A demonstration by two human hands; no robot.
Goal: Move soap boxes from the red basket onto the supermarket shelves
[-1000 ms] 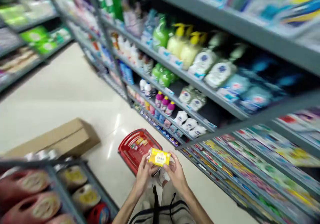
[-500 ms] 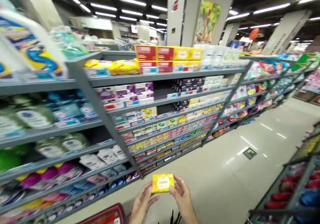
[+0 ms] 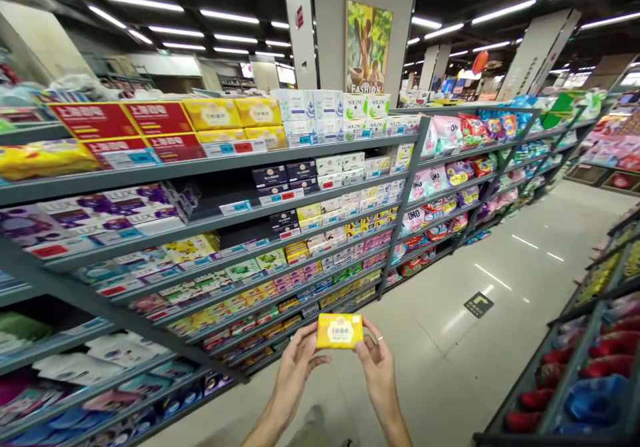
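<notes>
Between both hands I hold a small yellow soap box [image 3: 340,332] with a white label facing me, out over the aisle floor. My left hand [image 3: 299,360] grips its left end with the thumb in front; some of its fingers curl below the box. At the right end, my right hand [image 3: 376,352] pinches it, a ring showing on one finger. Similar yellow boxes [image 3: 213,114] stand on the top shelf, with red boxes [image 3: 107,119] to their left and white boxes [image 3: 295,106] to their right.
A long grey shelf unit [image 3: 235,160] filled with boxed soaps runs along my left. Farther on, bagged detergents [image 3: 440,184] fill its racks. To my right is a low rack [image 3: 590,360] with red and blue goods. A floor sign [image 3: 479,304] lies in the tiled aisle.
My view has turned right and come nearer the soap shelves. The box and both hands sit slightly higher and farther right in view. The red-edged object at lower left has left the picture.
</notes>
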